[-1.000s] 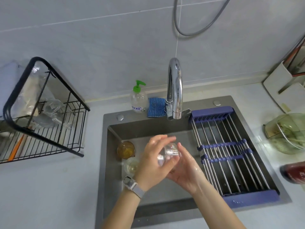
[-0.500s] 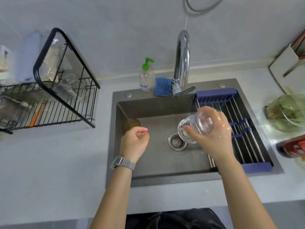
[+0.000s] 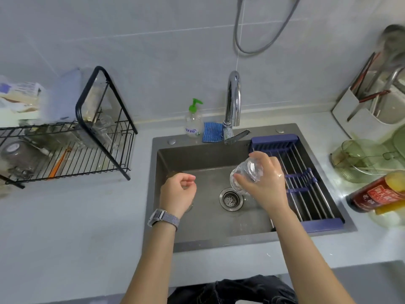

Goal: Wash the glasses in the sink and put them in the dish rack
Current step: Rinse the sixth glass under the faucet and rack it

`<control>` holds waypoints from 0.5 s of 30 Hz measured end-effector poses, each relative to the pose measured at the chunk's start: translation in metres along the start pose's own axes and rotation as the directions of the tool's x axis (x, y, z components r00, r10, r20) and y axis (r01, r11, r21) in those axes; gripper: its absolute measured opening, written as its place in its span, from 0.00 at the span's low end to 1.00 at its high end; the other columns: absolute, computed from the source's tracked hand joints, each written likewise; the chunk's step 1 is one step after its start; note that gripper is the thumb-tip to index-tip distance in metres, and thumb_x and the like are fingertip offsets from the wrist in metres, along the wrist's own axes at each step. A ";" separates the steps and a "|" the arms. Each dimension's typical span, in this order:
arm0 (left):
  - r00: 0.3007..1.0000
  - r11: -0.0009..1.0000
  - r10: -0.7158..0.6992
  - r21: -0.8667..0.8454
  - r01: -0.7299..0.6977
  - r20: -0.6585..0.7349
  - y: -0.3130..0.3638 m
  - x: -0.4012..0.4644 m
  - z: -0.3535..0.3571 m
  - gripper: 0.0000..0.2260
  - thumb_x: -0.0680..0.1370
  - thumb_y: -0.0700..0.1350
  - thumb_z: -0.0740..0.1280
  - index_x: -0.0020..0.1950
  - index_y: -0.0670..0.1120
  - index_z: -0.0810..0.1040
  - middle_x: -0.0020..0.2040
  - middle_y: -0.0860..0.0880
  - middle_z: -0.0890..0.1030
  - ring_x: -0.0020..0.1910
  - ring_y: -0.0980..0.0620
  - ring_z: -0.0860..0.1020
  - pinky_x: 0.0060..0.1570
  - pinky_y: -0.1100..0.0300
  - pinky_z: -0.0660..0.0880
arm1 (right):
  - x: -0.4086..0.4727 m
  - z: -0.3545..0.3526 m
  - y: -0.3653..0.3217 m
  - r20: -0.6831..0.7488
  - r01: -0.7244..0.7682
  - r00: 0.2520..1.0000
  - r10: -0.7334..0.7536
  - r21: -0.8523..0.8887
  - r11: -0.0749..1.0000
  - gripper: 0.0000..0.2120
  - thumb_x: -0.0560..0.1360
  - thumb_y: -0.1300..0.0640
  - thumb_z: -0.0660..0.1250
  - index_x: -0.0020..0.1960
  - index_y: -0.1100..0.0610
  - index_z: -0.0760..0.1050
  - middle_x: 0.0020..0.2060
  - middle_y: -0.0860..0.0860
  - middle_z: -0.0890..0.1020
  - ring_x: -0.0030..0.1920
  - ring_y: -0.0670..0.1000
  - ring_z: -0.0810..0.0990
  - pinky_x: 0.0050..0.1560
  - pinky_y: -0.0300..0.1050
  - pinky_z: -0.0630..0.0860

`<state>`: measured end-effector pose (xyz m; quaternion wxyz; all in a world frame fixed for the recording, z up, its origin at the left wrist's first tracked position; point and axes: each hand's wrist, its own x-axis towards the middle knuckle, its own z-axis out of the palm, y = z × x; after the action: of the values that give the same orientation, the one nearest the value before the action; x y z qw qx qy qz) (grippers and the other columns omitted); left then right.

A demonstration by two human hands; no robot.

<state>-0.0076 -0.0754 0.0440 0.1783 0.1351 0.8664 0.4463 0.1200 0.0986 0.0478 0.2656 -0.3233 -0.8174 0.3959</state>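
Right hand [image 3: 266, 183] grips a tilted clear glass [image 3: 245, 172] over the sink [image 3: 197, 159], left hand [image 3: 177, 191] loosely curled, empty

Sink [image 3: 197, 240] is dark grey w/ a shiny silver drain [image 3: 231, 199] and chrome tap [image 3: 233, 102]. Roll-up rack [image 3: 306, 178] over it has navy-blue ends & steel rods. Soap bottle [image 3: 193, 123] is clear w/ a green pump, and the cloth [image 3: 211, 131] next to it is blue w/ fine stripes. Dish rack [image 3: 92, 150] is black wire, something orange lying in it. Glass [image 3: 245, 174] is clear. Surface [image 3: 72, 227] is pale grey, wall tiles too. Watch band [image 3: 168, 218] is grey mesh. Bottle [image 3: 381, 191] on the right is reddish-brown w/ a red label & yellow bits. Bowl [image 3: 361, 156] is see-thru green.
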 end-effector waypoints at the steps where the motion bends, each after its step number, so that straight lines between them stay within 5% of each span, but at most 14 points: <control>1: 1.000 1.000 0.003 -0.005 -0.003 0.001 -0.001 -0.001 0.000 0.07 0.75 0.39 0.69 0.46 0.51 0.80 0.42 0.55 0.82 0.43 0.59 0.80 0.42 0.67 0.75 | -0.003 0.002 0.002 -0.043 -0.036 0.998 0.038 0.040 0.999 0.25 0.66 0.52 0.79 0.59 0.48 0.73 0.53 0.49 0.74 0.50 0.40 0.72 0.54 0.37 0.72; 4: 1.000 1.000 -0.003 -0.031 0.003 -0.008 -0.004 -0.001 0.000 0.08 0.75 0.39 0.69 0.46 0.52 0.81 0.41 0.57 0.82 0.43 0.60 0.80 0.40 0.69 0.74 | 0.001 0.001 0.000 -0.108 -0.100 0.987 0.118 0.154 0.983 0.24 0.67 0.51 0.79 0.58 0.46 0.71 0.55 0.49 0.74 0.53 0.41 0.72 0.53 0.34 0.68; 8: 1.000 0.999 0.002 -0.033 -0.002 0.007 -0.003 -0.004 0.004 0.07 0.75 0.39 0.69 0.46 0.51 0.81 0.41 0.58 0.81 0.43 0.61 0.80 0.41 0.72 0.73 | 0.008 0.005 0.006 -0.018 -0.153 0.988 0.153 -0.016 0.988 0.22 0.67 0.50 0.77 0.57 0.46 0.71 0.53 0.50 0.72 0.52 0.50 0.74 0.49 0.43 0.69; 12: 0.999 0.999 0.029 -0.017 -0.029 0.012 -0.005 -0.005 0.006 0.06 0.75 0.39 0.69 0.46 0.50 0.82 0.42 0.57 0.82 0.44 0.61 0.80 0.44 0.69 0.75 | 0.005 0.006 0.012 0.014 -0.181 0.983 0.181 0.020 0.983 0.23 0.66 0.50 0.79 0.56 0.46 0.73 0.52 0.50 0.74 0.51 0.47 0.73 0.47 0.38 0.67; 15: 1.000 1.000 0.014 0.003 -0.014 0.015 -0.007 -0.004 0.010 0.05 0.76 0.40 0.69 0.48 0.49 0.82 0.44 0.54 0.83 0.43 0.61 0.80 0.38 0.76 0.71 | 0.006 0.007 0.009 0.020 -0.176 0.984 0.175 0.060 0.983 0.24 0.66 0.51 0.79 0.57 0.47 0.73 0.52 0.50 0.74 0.51 0.46 0.73 0.47 0.36 0.68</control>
<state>-0.0003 -0.0741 0.0338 0.1813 0.1448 0.8649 0.4451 0.1144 0.1045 0.0377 0.2333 -0.3828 -0.7752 0.4452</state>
